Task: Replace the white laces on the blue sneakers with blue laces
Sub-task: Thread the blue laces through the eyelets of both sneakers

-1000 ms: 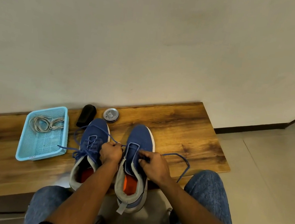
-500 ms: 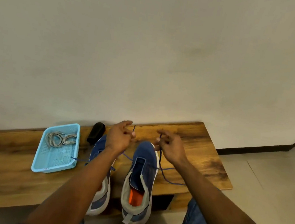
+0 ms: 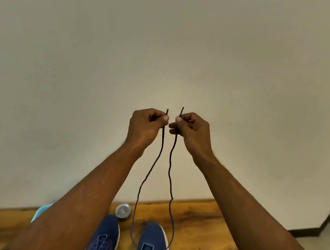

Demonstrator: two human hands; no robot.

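Left hand [image 3: 146, 125] and right hand [image 3: 192, 131] each pinch one tip of the thin blue lace [image 3: 171, 179], strands hanging near-vertical toward 6 o'clock to the unlaced right blue mesh sneaker [image 3: 152, 246], roughly equidistant from both.

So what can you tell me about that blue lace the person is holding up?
The blue lace is a thin, dark blue cord, slightly wavy. Its two ends point upward, one pinched by the left hand, the other by the right hand, held side by side before the wall. Both strands hang down to the right sneaker on the wooden bench, apparently threaded through its lowest eyelets. It hangs slightly slack and nothing else touches it.
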